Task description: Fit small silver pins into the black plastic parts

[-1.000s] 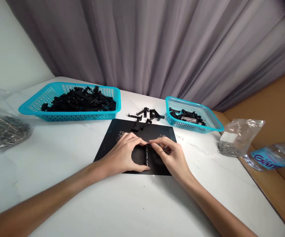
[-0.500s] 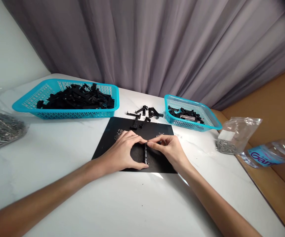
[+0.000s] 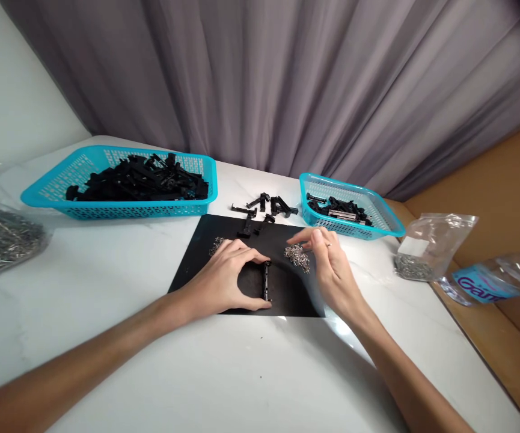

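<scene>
My left hand spans a slim black plastic part, with the thumb at its near end and the fingertips at its far end. The part stands lengthwise on a black mat. Beside a heap of tiny silver metal pieces, my right hand is curled with its index finger stretched over the heap's far edge. A small shiny metal piece shows by its thumb; its exact kind is too small to tell. A second metal heap lies partly hidden behind my left hand.
Several loose black parts lie beyond the mat. A large blue basket of black parts stands left, a smaller blue basket right. Plastic bags of metal pieces sit at far left and right, near a bottle.
My right hand has left the far end of the black part and moved right to the metal heap, which now shows more fully. My left hand keeps its hold.
</scene>
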`<move>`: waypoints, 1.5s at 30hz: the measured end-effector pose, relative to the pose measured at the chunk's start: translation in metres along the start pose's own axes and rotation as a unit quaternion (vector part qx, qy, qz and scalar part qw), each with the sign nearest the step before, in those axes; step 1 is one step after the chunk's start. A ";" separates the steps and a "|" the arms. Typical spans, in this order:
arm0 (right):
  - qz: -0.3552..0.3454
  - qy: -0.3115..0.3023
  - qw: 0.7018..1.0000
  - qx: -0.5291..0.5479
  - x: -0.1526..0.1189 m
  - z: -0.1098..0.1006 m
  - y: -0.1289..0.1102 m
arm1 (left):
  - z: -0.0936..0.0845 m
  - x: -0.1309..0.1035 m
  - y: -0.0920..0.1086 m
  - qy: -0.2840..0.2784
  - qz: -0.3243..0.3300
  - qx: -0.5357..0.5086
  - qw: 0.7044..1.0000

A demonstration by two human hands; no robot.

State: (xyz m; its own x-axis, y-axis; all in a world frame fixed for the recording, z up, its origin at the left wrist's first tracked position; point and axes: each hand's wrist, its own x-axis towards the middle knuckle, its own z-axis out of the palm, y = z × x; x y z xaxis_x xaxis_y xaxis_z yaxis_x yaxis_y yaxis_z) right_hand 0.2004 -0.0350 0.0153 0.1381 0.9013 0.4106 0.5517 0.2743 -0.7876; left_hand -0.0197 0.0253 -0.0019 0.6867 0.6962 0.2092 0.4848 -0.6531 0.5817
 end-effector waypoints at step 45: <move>0.030 -0.103 0.989 -0.098 -0.017 0.033 -0.008 | -0.003 0.004 -0.002 0.048 0.021 0.061 0.997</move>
State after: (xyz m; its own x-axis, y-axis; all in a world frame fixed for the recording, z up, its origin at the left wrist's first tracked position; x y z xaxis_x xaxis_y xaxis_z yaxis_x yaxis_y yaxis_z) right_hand 0.1665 -0.0411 -0.0009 0.0148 0.9687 0.2479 0.6995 0.1671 -0.6948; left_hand -0.0197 0.0298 0.0005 0.6554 0.6893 0.3086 0.5236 -0.7092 0.4721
